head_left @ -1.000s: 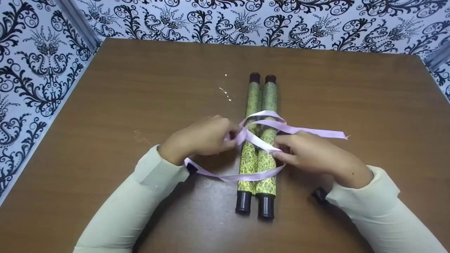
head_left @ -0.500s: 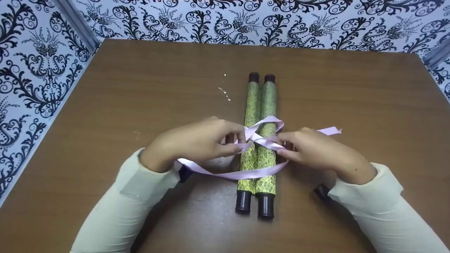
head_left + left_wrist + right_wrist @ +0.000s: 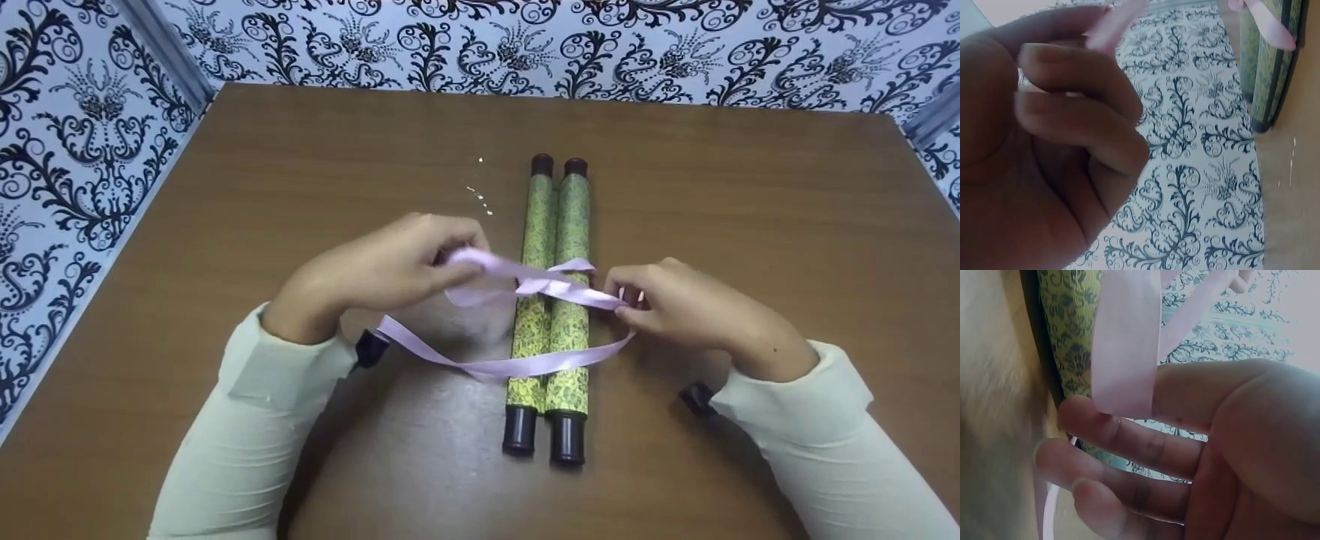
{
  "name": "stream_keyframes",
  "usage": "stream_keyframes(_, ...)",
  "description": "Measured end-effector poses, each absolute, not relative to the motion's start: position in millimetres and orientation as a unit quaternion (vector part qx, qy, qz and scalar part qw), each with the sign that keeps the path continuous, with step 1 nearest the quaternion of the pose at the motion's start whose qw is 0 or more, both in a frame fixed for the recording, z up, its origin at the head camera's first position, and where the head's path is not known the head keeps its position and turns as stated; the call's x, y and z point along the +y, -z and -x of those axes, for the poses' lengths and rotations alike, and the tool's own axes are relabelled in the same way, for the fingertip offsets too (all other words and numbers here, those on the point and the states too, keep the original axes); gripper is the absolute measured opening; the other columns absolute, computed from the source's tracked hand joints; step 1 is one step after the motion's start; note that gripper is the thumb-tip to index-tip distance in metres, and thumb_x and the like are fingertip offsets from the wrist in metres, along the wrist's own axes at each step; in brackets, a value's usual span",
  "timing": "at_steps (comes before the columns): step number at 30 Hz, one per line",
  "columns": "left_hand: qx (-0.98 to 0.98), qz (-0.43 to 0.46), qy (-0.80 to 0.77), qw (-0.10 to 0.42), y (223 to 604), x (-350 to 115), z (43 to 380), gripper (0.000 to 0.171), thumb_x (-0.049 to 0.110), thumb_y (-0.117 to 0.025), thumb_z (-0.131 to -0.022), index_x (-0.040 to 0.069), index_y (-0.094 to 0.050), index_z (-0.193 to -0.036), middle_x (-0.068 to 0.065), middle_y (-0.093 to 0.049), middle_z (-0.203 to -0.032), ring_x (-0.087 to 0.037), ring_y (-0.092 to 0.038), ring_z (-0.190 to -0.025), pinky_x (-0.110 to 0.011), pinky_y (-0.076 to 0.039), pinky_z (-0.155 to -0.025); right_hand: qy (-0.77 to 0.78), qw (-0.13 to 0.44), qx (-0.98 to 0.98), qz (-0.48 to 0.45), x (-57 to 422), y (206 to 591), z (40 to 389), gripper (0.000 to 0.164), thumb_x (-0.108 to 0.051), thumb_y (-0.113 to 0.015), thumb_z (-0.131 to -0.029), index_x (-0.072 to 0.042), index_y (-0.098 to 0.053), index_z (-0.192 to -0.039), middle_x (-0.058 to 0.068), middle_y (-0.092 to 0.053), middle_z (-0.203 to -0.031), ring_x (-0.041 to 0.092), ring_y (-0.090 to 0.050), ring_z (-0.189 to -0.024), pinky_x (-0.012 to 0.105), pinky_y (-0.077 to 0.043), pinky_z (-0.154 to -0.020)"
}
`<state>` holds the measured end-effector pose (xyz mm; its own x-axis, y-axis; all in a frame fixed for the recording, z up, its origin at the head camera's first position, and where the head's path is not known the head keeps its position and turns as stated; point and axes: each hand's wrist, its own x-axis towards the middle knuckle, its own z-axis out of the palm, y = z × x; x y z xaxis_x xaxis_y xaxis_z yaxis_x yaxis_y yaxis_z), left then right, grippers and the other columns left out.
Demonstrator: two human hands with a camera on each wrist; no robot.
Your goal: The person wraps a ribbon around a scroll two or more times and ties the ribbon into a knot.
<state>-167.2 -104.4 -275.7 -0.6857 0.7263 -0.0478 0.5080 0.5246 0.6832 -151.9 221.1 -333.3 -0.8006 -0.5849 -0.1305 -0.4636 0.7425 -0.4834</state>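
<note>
Two yellow-green patterned scroll-like rolls (image 3: 568, 337) with dark end caps lie side by side on the table. A pale pink ribbon (image 3: 525, 365) loops around them and crosses over their middle. Left of the rolls, my left hand (image 3: 382, 262) pinches one part of the ribbon between thumb and fingers. To the right, my right hand (image 3: 690, 311) pinches another part; the right wrist view shows the ribbon (image 3: 1126, 343) between thumb and index finger. A slack length of ribbon hangs in a curve across the lower rolls. The left wrist view shows the curled left fingers (image 3: 1084, 118).
The brown wooden table (image 3: 315, 150) extends around the rolls. Small white specks (image 3: 480, 196) lie left of their far ends. Black-and-white patterned wall covering (image 3: 517, 49) stands behind the table and along its left side.
My left hand has moved left and up from the rolls, drawing ribbon with it. My right hand has shifted slightly right. The crossing has flattened, and the far loose end no longer shows.
</note>
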Motion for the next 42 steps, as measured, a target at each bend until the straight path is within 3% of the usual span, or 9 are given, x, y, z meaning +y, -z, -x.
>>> stream_keyframes(5, 0.876, -0.314, -0.341, 0.134, 277, -113, 177, 0.014, 0.022, -0.056, -0.103, 0.011, -0.064, -0.102, 0.001, -0.047, -0.072, -0.013, -0.04, -0.06, -0.025, -0.033, -0.054, 0.215, 0.12, 0.931, 0.27, 229, 331, 156, 0.008, -0.004, -0.067, -0.089, -0.011, -0.069, -0.093, 0.002, -0.07, -0.079, 0.009, -0.057, -0.065, 0.024, -0.046, -0.058)
stream_keyframes(14, 0.907, -0.232, -0.34, 0.087, 291, -132, 196, 0.018, 0.025, -0.058, -0.101, 0.009, -0.066, -0.104, -0.002, -0.05, -0.076, -0.017, -0.044, -0.066, -0.03, -0.037, -0.059, 0.214, 0.101, 0.937, 0.258, 243, 329, 166, 0.006, -0.007, -0.067, -0.091, -0.007, -0.073, -0.093, -0.002, -0.066, -0.075, 0.01, -0.053, -0.065, 0.023, -0.042, -0.056)
stream_keyframes(20, 0.93, -0.169, -0.321, 0.053, 298, -150, 208, 0.021, 0.025, -0.054, -0.103, 0.006, -0.064, -0.101, -0.004, -0.053, -0.077, -0.019, -0.046, -0.067, -0.03, -0.038, -0.058, 0.209, 0.109, 0.942, 0.238, 250, 327, 170, 0.008, -0.006, -0.067, -0.091, -0.006, -0.075, -0.094, 0.002, -0.069, -0.076, 0.012, -0.057, -0.067, 0.023, -0.046, -0.059)
stream_keyframes(29, 0.924, -0.114, -0.359, 0.066, 300, -173, 220, 0.025, 0.027, -0.049, -0.105, 0.004, -0.059, -0.112, -0.012, -0.062, -0.083, -0.017, -0.057, -0.06, -0.025, -0.048, -0.052, 0.204, 0.099, 0.952, 0.208, 270, 325, 175, 0.009, -0.009, -0.07, -0.091, -0.007, -0.074, -0.099, 0.004, -0.072, -0.083, 0.015, -0.062, -0.075, 0.024, -0.05, -0.066)
stream_keyframes(34, 0.923, -0.091, -0.362, 0.088, 305, -184, 225, 0.025, 0.017, -0.045, -0.106, 0.003, -0.053, -0.124, -0.015, -0.061, -0.087, -0.02, -0.061, -0.063, -0.025, -0.05, -0.056, 0.198, 0.094, 0.957, 0.189, 281, 327, 177, 0.006, -0.01, -0.069, -0.091, -0.008, -0.073, -0.095, 0.003, -0.071, -0.081, 0.014, -0.061, -0.073, 0.024, -0.047, -0.063)
stream_keyframes(37, 0.933, -0.072, -0.336, 0.111, 306, -191, 225, 0.037, 0.013, -0.046, -0.104, 0.005, -0.043, -0.14, -0.018, -0.063, -0.093, -0.023, -0.063, -0.066, -0.028, -0.05, -0.059, 0.2, 0.092, 0.958, 0.183, 285, 328, 179, 0.005, -0.01, -0.069, -0.091, -0.008, -0.073, -0.094, 0.004, -0.071, -0.081, 0.015, -0.06, -0.072, 0.022, -0.046, -0.061)
stream_keyframes(42, 0.962, -0.049, -0.246, 0.104, 306, -199, 226, 0.058, 0.017, -0.048, -0.101, 0.012, -0.027, -0.155, -0.016, -0.068, -0.088, -0.025, -0.066, -0.07, -0.042, -0.048, -0.068, 0.193, 0.086, 0.961, 0.177, 294, 331, 183, 0.005, -0.011, -0.071, -0.09, -0.008, -0.073, -0.094, 0.004, -0.072, -0.082, 0.015, -0.061, -0.073, 0.021, -0.047, -0.061)
